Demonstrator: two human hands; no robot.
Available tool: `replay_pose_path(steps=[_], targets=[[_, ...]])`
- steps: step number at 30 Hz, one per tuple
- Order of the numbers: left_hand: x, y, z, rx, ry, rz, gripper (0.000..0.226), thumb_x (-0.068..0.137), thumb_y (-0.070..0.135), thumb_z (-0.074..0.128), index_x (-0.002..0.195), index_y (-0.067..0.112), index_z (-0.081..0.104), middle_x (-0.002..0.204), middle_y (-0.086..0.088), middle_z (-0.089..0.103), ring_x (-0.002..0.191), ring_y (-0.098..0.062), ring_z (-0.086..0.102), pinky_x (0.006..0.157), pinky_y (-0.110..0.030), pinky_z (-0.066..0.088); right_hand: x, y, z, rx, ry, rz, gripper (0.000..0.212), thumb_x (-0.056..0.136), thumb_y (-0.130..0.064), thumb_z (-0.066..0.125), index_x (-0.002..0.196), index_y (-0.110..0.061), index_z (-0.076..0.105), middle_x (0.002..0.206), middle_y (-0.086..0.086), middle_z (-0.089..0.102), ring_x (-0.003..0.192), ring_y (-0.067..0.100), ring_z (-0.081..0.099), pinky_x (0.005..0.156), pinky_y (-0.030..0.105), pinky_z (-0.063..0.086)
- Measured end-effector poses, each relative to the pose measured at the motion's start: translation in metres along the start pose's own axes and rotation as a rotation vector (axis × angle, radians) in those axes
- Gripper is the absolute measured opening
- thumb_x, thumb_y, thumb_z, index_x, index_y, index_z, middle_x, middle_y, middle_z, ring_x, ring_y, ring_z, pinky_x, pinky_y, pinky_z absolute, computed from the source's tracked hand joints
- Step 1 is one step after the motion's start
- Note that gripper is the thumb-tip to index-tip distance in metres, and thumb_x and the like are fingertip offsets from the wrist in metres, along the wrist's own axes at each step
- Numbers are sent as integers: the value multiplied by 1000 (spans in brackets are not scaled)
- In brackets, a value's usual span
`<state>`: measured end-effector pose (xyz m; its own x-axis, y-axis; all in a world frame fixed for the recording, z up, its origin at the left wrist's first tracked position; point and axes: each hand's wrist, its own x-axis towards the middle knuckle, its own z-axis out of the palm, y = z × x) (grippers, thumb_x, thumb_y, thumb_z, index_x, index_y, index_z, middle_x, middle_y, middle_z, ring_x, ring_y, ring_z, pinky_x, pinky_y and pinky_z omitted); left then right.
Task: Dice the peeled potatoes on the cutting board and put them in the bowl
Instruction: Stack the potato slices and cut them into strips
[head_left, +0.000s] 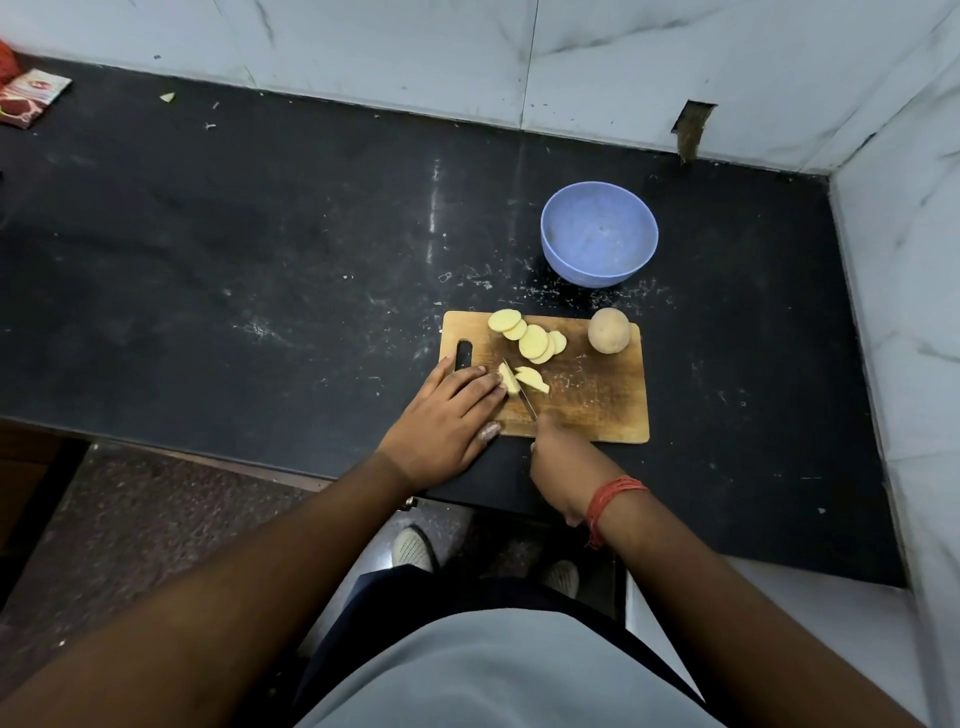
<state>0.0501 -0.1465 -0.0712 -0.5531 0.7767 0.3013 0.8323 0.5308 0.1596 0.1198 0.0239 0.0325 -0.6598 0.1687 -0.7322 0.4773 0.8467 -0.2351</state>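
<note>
Head view: my left hand (447, 415) lies flat, fingers straight, pressing a potato piece (508, 379) on the cutting board (597, 395). My right hand (558, 462) has its grip around the knife (521, 388). Slices (527, 335) and a whole potato (609, 330) lie behind; the bowl (599, 234) sits on the bench (260, 260) beyond.

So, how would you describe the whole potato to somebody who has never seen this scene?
Find the wooden cutting board on the black counter, just in front of the blue bowl. The whole potato sits at the board's far right corner. It is round and uncut, unlike the flat yellow slices beside it.
</note>
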Motion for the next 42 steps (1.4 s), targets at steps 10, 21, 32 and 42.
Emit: replay_pose_path(steps=[10, 21, 32, 42], targets=[[0, -1, 1, -31, 15, -3, 45, 105, 37, 49, 139, 9, 59, 141, -8, 58, 134, -30, 49, 119, -58, 24, -4, 2, 0, -61, 56, -104, 32, 97, -10, 39, 128, -1, 37, 114, 20, 59, 101, 35, 60, 82, 39, 50], [1, -1, -1, -26, 21, -5, 43, 104, 36, 52, 137, 10, 60, 140, -7, 58, 131, -31, 51, 119, -58, 25, 3, -19, -12, -114, 28, -85, 52, 96, -4, 43, 142, -3, 19, 108, 15, 61, 85, 23, 59, 73, 30, 46], [2, -1, 0, -22, 28, -6, 42, 104, 36, 52, 135, 10, 62, 139, -7, 59, 129, -32, 51, 119, -57, 25, 13, -19, -9, -44, -27, -36, 50, 98, -11, 42, 146, -4, 26, 134, 21, 51, 121, 34, 52, 101, 41, 42], [3, 0, -2, 5, -13, -11, 45, 105, 39, 48, 138, 11, 60, 140, -7, 57, 133, -31, 49, 120, -58, 23, -2, 25, 10, -123, -5, -15, 66, 89, 3, 41, 148, -5, 11, 96, 16, 61, 78, 24, 60, 70, 39, 50]])
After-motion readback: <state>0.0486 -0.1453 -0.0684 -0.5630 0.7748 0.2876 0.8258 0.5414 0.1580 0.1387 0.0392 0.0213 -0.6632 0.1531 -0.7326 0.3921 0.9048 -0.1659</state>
